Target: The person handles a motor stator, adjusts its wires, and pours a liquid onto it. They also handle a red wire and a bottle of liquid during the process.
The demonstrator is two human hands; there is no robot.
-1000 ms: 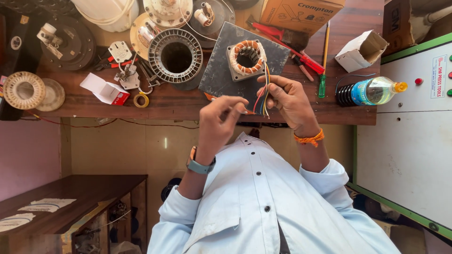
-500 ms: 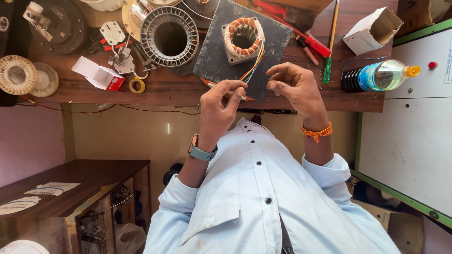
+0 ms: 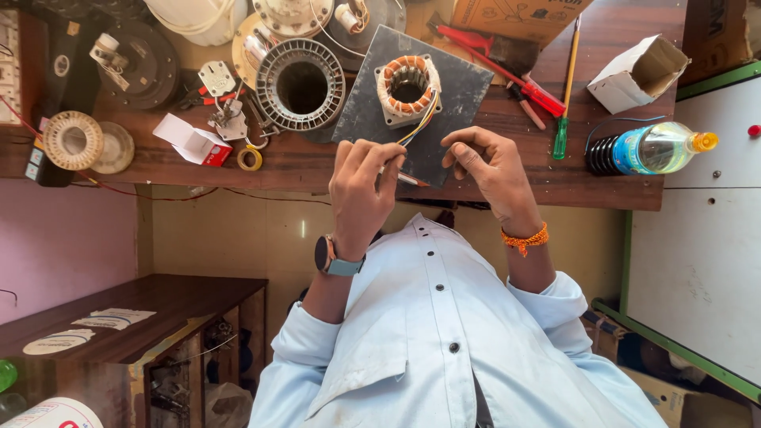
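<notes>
Since half a second ago the hands have drawn slightly apart along the workbench's (image 3: 198, 170) near edge. The left hand (image 3: 361, 186) pinches the coloured wires (image 3: 420, 127) leading from one motor stator (image 3: 408, 87), which sits on a grey slab (image 3: 468, 87). The right hand (image 3: 487, 170) hovers half-curled, gripping nothing visible. One ribbed housing (image 3: 300, 85) lies left; two screwdrivers (image 3: 564, 103) and one bottle (image 3: 654, 148) lie right.
</notes>
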